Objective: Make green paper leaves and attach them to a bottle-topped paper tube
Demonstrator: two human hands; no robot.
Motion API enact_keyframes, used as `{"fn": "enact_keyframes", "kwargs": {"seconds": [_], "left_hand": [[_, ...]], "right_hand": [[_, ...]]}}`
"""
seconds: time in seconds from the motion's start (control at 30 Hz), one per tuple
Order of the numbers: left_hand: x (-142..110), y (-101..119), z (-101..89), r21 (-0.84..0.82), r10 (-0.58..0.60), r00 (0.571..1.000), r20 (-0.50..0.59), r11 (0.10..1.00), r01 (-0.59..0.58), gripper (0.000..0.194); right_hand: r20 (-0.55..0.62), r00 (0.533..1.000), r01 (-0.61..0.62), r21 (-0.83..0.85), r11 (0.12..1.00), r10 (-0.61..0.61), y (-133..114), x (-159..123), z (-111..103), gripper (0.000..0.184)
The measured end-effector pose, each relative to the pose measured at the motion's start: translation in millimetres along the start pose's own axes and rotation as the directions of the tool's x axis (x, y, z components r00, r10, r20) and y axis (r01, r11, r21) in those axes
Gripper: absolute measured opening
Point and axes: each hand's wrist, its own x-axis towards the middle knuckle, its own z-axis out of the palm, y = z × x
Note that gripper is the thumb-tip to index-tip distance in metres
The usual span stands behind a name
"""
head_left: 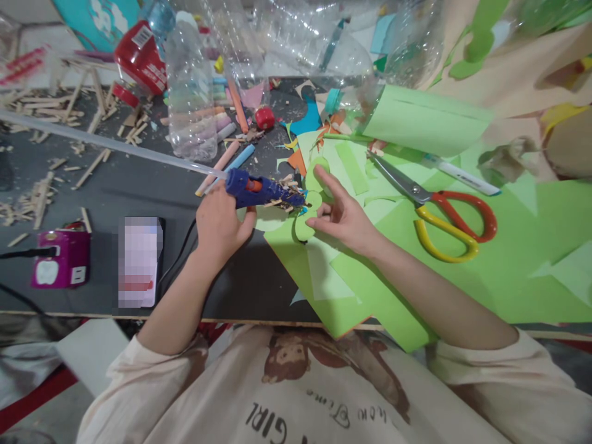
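Observation:
My left hand [221, 227] is wrapped round the handle of a blue hot glue gun [259, 189], whose nozzle points right at a light green paper cut-out [311, 209]. A long clear glue stick [111, 147] runs out of the gun's back toward the upper left. My right hand [343, 216] rests on the cut-out with its forefinger stretched out and the other fingers pressing the paper down. Green paper sheets [462, 271] lie under and around the cut-out.
Red and yellow scissors [444, 216] lie right of my right hand. Clear plastic bottles [189, 86] stand at the back, with chalk sticks and wooden sticks [41, 197] scattered left. A phone [139, 262] and a purple power strip [60, 259] sit near the front edge.

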Motion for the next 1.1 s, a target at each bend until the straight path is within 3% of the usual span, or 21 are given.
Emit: {"fn": "enact_keyframes", "kwargs": {"seconds": [1.1], "left_hand": [[0.7, -0.6, -1.4, 0.045, -0.036, 0.999, -0.032, 0.998, 0.037, 0.042]], "right_hand": [[0.049, 0.999, 0.023, -0.117, 0.993, -0.017, -0.2, -2.6, 3.1, 0.089]]}}
